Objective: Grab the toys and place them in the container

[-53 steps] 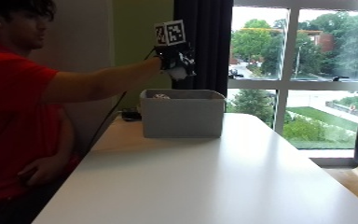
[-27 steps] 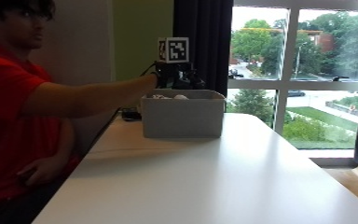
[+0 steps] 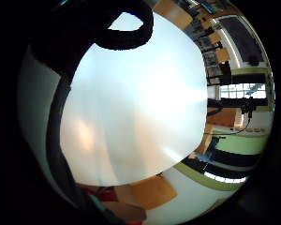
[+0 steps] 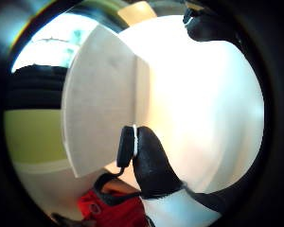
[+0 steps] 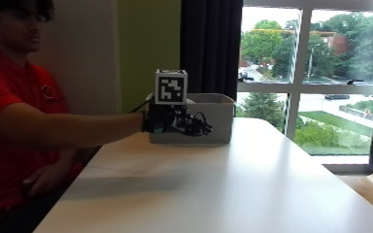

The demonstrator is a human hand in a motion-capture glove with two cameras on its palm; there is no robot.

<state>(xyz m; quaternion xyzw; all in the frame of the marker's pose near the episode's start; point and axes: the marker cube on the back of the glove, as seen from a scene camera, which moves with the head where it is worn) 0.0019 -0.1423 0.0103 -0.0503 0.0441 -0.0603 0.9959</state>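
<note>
I take this for an office or campus room several floors up, not a home. From the outside view I see a long white tabletop [image 5: 238,184] running to a tall window [image 5: 315,77] with a dark curtain [image 5: 211,48] beside it, and a green wall panel [image 5: 149,43] next to a plain pale one. Through the glass I look down on treetops, a lawn, a road with cars and a brick building. In the little-finger palm view I see, beyond the tabletop's edge, wooden tables [image 3: 178,14] with dark chairs, more windows and a green wall band [image 3: 210,176], like a shared workroom.
</note>
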